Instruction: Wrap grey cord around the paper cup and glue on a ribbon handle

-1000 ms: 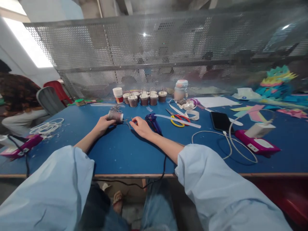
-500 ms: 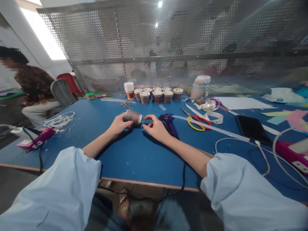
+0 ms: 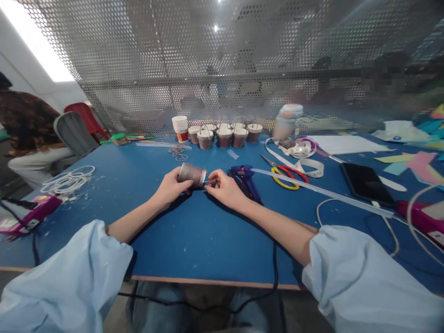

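Observation:
My left hand [image 3: 173, 186] is closed around a brown-wrapped paper cup [image 3: 192, 175], which is tilted onto its side with the rim toward my right hand. At that rim, the thumb and fingers of my right hand [image 3: 224, 186] are pinched together. A thin strand seems to run from the rim to these fingertips, but it is too small to name. Just right of my right hand lies a blue glue gun [image 3: 245, 178] with a long clear glue stick [image 3: 312, 188] in its back. Beyond the hands stand several similar wrapped cups [image 3: 224, 138] with thin handles.
A stack of white paper cups [image 3: 180, 127] and a grey cord bundle [image 3: 179, 152] lie at the back. Scissors [image 3: 285, 176], a measuring tape [image 3: 310, 169] and a phone [image 3: 366, 183] are on the right. White cord [image 3: 69, 180] lies left; a person [image 3: 27, 122] sits beyond.
My right thumb and fingers have come together beside the cup's rim, where they were apart before. The cup has stayed in my left hand. The camera view has shifted slightly.

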Demonstrator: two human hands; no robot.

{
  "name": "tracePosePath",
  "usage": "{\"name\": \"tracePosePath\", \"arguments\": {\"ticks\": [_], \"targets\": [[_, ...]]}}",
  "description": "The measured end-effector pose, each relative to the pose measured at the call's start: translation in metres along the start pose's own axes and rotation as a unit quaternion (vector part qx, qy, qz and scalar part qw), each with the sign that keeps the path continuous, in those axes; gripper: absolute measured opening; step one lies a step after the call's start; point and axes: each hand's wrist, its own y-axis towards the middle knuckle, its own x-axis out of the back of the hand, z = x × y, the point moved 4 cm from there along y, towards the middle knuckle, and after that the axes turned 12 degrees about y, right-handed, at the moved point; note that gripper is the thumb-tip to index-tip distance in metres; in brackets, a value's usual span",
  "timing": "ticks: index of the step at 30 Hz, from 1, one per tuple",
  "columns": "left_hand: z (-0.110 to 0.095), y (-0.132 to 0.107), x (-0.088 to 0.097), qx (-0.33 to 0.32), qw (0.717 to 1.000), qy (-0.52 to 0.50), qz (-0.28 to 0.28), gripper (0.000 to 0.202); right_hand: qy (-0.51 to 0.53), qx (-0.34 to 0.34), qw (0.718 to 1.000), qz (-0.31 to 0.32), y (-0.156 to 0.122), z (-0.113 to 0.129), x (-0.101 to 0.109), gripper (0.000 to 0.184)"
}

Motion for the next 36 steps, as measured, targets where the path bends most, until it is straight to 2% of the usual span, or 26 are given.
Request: {"name": "tracePosePath", "arguments": {"ticks": [6, 12, 22, 36], "targets": [[-0.002, -0.003, 0.002, -0.008, 1.000, 0.026, -0.010, 0.024, -0.097, 0.089, 0.991, 0.023, -0.004, 0.005, -0.002, 0.002], [-0.004, -0.007, 0.004, 0.001, 0.999, 0.033, -0.014, 0.025, -0.119, 0.138, 0.983, 0.017, -0.010, 0.012, -0.002, 0.010], [-0.011, -0.014, 0.001, -0.019, 0.996, 0.086, 0.003, 0.027, -0.127, 0.186, 0.974, -0.004, -0.015, 0.018, 0.002, 0.015], [-0.017, -0.016, 0.003, -0.040, 0.994, 0.095, 0.017, 0.027, -0.151, 0.189, 0.970, -0.014, -0.016, 0.022, 0.002, 0.017]]}}
